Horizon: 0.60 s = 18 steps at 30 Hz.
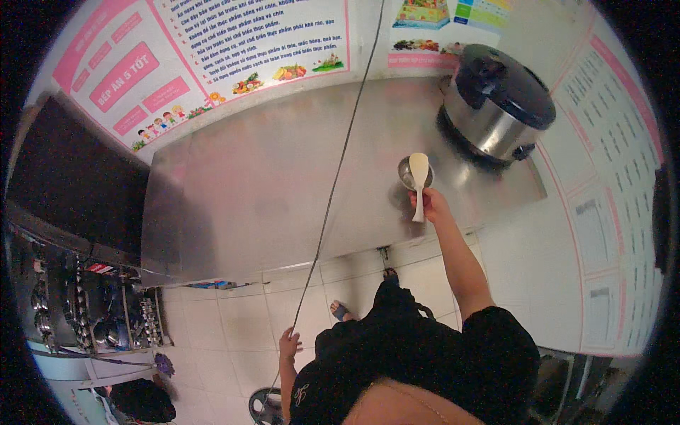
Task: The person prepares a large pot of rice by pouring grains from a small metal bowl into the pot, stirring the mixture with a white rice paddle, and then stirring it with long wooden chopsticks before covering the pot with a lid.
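My right hand (432,205) is closed around a small metal bowl (405,172) and a cream-coloured rice paddle (419,170), which lies across the bowl with its handle towards me. Both are held over the front right part of a stainless steel table (255,175). Beyond them, at the table's back right, stands a large rice cooker (496,106) with a black lid and a metal body. Low at my left side hangs my left hand (289,342), its fingers loosely bent; a thin dark cable passes by it, and whether the fingers touch it cannot be told.
The cable (340,170) runs from the top of the view down to the left. A metal rack (95,313) with metal ware stands at the left. A black stool (265,406) is near my left arm. A person in dark clothing (141,401) is at the lower left.
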{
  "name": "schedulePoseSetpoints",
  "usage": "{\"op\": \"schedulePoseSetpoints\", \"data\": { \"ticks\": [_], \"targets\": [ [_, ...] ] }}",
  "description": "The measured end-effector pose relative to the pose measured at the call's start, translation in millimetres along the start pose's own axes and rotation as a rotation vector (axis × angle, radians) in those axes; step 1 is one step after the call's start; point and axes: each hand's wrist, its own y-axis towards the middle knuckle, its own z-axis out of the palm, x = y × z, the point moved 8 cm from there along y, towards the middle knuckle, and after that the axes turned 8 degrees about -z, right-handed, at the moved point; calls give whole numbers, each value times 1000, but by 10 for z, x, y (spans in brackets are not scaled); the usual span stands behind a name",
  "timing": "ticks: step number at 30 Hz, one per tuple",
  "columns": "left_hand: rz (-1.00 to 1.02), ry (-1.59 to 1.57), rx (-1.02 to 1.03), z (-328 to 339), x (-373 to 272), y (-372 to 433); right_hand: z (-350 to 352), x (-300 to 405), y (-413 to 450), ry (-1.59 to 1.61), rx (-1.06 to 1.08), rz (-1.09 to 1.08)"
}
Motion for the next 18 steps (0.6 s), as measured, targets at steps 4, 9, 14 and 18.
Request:
{"op": "schedulePoseSetpoints", "data": {
  "ticks": [4,9,14,18],
  "targets": [
    [-225,-434,-104,82,672,-213,111,263,1063,-37,-88,9],
    [-407,-576,-253,618,1351,-688,229,649,2511,-98,-131,-62],
    [-504,-609,-305,1396,1479,-1024,593,848,3174,-149,-90,-7],
    [-505,-611,-297,1808,1309,-1060,572,1099,3272,-318,-94,-132]
  ]
}}
